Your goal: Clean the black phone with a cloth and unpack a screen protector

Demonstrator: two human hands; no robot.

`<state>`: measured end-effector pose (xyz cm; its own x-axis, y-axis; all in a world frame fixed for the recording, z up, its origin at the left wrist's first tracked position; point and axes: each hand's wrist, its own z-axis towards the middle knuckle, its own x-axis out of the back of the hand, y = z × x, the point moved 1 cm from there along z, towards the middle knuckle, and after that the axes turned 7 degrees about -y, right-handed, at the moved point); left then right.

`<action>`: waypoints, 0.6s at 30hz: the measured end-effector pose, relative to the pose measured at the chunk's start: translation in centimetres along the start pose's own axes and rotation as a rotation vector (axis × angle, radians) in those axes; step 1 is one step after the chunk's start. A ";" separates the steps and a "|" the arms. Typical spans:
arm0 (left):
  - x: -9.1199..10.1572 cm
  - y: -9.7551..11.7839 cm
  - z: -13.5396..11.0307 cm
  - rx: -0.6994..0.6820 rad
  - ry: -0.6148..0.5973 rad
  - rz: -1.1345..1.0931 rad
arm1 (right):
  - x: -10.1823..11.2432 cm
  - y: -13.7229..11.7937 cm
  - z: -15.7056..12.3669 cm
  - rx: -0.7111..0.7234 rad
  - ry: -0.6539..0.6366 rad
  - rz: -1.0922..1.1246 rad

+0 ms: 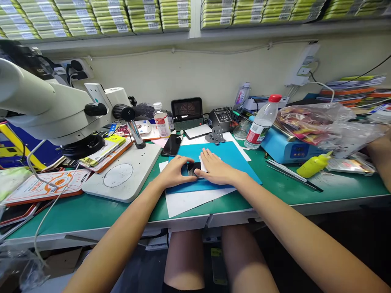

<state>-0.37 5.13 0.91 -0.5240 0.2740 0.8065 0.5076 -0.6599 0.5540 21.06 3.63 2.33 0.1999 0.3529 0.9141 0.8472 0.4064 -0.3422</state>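
Observation:
A small dark phone (193, 167) lies on a blue work mat (232, 156) in the middle of the green bench. My left hand (174, 171) curls around its left end, fingers closed on it. My right hand (214, 167) lies flat over its right part, fingers stretched out and pressing down on a white piece beneath them. Most of the phone is hidden by both hands. White sheets (189, 200) stick out from under the mat toward me.
A microscope (51, 101) with a white base plate (122, 177) stands at the left. Another black phone (172, 145), bottles (261, 122), a small screen (187, 110), a blue heater box (287, 148), a yellow squeeze bottle (313, 165) and a plastic bag (324, 122) crowd the back and right. Another person's arm (380, 156) is at far right.

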 end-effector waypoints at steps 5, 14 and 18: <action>-0.1 -0.1 0.1 -0.019 0.001 -0.004 | 0.4 -1.3 1.2 -0.022 -0.001 -0.017; -0.2 -0.1 0.1 -0.025 0.009 0.015 | -0.8 1.2 -1.4 0.052 0.045 -0.087; 0.0 0.2 0.1 -0.010 0.010 0.011 | 0.5 1.2 0.3 -0.066 0.023 -0.047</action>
<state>-0.17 5.09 1.01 -0.5252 0.2603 0.8102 0.5060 -0.6700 0.5433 22.02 4.57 2.36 0.1694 0.3149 0.9339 0.8863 0.3657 -0.2841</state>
